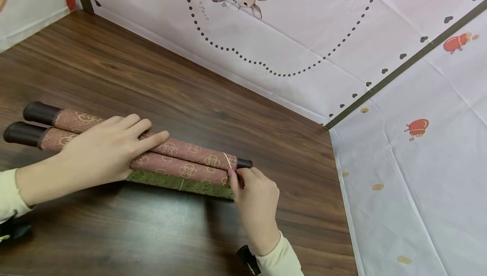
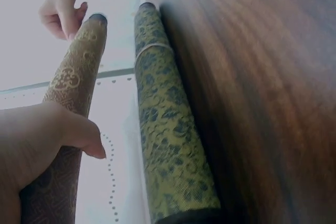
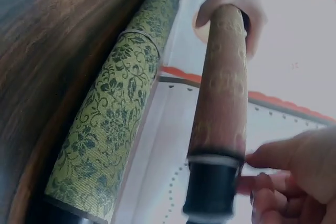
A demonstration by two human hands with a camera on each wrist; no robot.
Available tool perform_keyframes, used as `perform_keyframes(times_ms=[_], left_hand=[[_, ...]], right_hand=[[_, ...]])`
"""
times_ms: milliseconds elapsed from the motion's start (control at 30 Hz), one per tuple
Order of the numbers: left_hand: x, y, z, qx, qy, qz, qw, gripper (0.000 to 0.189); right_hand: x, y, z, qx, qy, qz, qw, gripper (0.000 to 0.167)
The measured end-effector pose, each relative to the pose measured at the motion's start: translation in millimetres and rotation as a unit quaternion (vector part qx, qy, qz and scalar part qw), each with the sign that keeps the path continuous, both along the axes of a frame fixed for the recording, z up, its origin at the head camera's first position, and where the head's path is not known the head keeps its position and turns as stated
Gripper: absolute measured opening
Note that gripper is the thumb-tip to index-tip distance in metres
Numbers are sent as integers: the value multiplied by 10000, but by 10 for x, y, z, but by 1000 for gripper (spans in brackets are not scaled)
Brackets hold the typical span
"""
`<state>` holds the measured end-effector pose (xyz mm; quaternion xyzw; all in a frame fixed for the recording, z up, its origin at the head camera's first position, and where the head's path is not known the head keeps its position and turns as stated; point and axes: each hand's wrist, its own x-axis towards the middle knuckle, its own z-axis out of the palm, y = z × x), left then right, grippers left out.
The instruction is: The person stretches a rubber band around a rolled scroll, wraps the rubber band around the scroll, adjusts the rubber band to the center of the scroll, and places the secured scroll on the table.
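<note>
Two pinkish-red scrolls (image 1: 192,149) with gold flower patterns and black end knobs lie side by side, held up off the table. My left hand (image 1: 104,149) grips both from above near their left half, its thumb wrapped along the near side in the left wrist view. A thin white elastic band (image 1: 227,159) loops over the scrolls' right end. At that end my right hand (image 1: 256,195) pinches the band beside a black knob (image 3: 211,187). Below them a green patterned scroll (image 2: 168,124) rests on the table, with its own pale band (image 2: 153,47) around it.
The dark wooden table (image 1: 171,102) runs under everything. White printed fabric walls (image 1: 296,22) enclose its back and right sides, with a rabbit and dotted line on the back one. A dark strip (image 1: 407,62) marks the seam at the corner.
</note>
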<state>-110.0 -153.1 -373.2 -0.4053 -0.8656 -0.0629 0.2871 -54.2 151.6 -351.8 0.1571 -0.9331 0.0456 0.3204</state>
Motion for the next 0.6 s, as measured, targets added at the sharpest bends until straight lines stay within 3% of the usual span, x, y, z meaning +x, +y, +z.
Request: perform_keyframes(times_ms=[67, 133, 200, 233, 267, 333, 400, 433, 467, 500, 533, 600], left_hand=[[10, 23, -13, 11, -20, 47, 10000, 80], [17, 33, -30, 66, -46, 121, 9999, 79], [18, 29, -45, 121, -100, 186, 9997, 82], [16, 25, -53, 146, -123, 231, 9995, 82], [16, 19, -61, 172, -151, 274, 9994, 83], [18, 9, -77, 213, -230, 336, 9989, 85], [10, 9, -90, 293, -297, 355, 9985, 85], [9, 8, -91, 352, -339, 365, 9981, 86], [6, 9, -89, 411, -373, 377, 9977, 87], [1, 8, -82, 461, -410, 401, 9973, 88], [-8, 5, -75, 517, -427, 419, 9969, 88], [-18, -12, -50, 583, -482, 494, 9959, 88]], right_hand=[[-4, -34, -27, 104, 248, -40, 9996, 16], [-34, -50, -57, -224, 177, 82, 9996, 13], [-81, -47, -86, -1097, -364, 336, 9927, 10], [-102, -37, -102, -1745, -831, 531, 9797, 8], [-118, -23, -116, -2454, -1326, 741, 9575, 6], [-127, 12, -134, -3772, -2208, 1018, 8936, 7], [-114, 46, -136, -4686, -2801, 1164, 8297, 9], [-95, 59, -130, -4947, -2966, 1239, 8074, 10], [-74, 66, -121, -5030, -3004, 1282, 8002, 10], [-50, 69, -111, -5033, -2961, 1320, 8010, 8], [-27, 69, -106, -4989, -2889, 1368, 8055, 8], [20, 59, -109, -4770, -2715, 1420, 8237, 7]])
